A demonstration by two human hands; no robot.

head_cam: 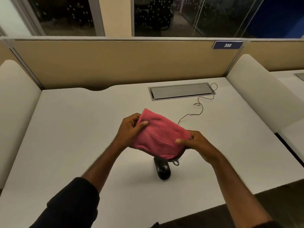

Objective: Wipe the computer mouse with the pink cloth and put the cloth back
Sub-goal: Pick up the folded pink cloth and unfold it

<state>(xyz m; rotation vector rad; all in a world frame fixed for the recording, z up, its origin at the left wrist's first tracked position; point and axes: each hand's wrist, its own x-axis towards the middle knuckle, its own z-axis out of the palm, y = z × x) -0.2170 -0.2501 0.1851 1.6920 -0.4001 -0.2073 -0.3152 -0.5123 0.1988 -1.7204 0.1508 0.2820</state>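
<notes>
Both hands are holding the pink cloth (pixel 158 137) up above the white worktop (pixel 74 137), stretched between them over the middle of the surface. The left hand (pixel 130 129) is pinching the cloth's far left corner, its grip clamped with the thumb lying on top of the fabric and the fingers curled behind. The right hand (pixel 195 143) is gripping the cloth's right edge, its grip likewise clamped, thumb pressing on the upper face. The cloth is hanging folded, with a grey stitched border running along its lower edge and a small loop dangling from that edge.

The black computer mouse (pixel 162 170) is resting on the worktop directly below the cloth, nearer the front edge, its far end hidden behind the hanging fabric; cloth and mouse are looking apart rather than touching. A thin dark cable (pixel 199 106) is snaking across the worktop from behind the cloth toward the back right, ending at the grey cable-port cover (pixel 179 91) set into the surface near the rear edge. A tan partition panel (pixel 115 63) is standing along the back edge, carrying a blue number plate (pixel 227 45) reading 386 at its upper right. A dark sleeve (pixel 72 206) is covering the left forearm.
</notes>
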